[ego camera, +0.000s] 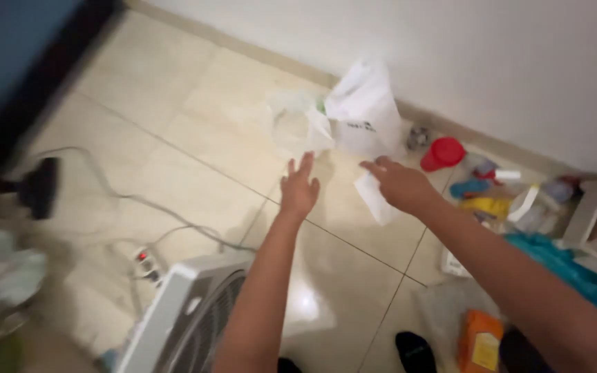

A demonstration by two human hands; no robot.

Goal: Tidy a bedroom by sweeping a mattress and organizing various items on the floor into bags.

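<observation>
Left hand point(299, 188) hovers over the tiled floor point(195, 131) with fingers spread, holding nothing, while the right hand point(401, 185) pinches what looks like a white paper point(376, 199), just short of the white bag point(362, 110) against the wall's edge.

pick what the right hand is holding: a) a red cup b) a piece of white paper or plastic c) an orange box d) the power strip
b: the right hand grips a white sheet that hangs below its fingers, while the red cup sits apart near the wall and the left hand is open and empty.
</observation>
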